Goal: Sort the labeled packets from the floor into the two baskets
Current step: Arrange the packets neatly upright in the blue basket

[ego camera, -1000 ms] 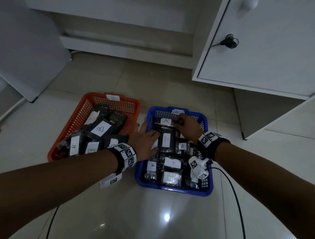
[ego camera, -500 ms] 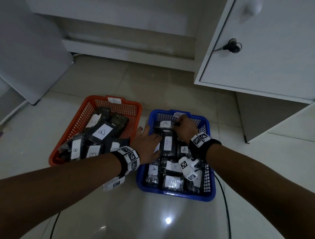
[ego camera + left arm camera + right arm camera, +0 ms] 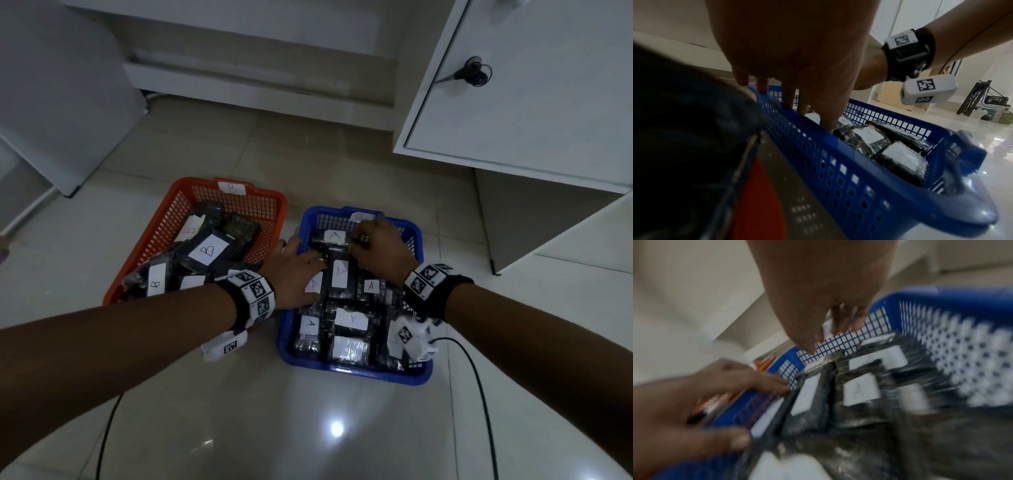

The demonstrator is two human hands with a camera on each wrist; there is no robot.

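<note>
The orange basket (image 3: 164,219), tagged B, holds several dark packets with B labels (image 3: 208,249). To its right the blue basket (image 3: 356,368) holds several dark packets with A labels (image 3: 339,274). My left hand (image 3: 308,267) lies across the blue basket's left rim, its straight, spread fingers (image 3: 826,113) resting on the packets there. At the basket's far end my right hand (image 3: 359,240) touches the right end of the far A packet (image 3: 334,236). The blurred right wrist view shows nothing between the thumb and fingers of that hand (image 3: 828,331).
A white cabinet (image 3: 513,85) with a key in its door stands at the right, close behind the blue basket. A grey panel (image 3: 51,102) leans at the left. Thin black cables (image 3: 479,377) trail over the glossy tiled floor (image 3: 308,428) near me.
Both hands stay in the blue basket at nearly the same spots. The right hand has edged slightly toward the far wall.
</note>
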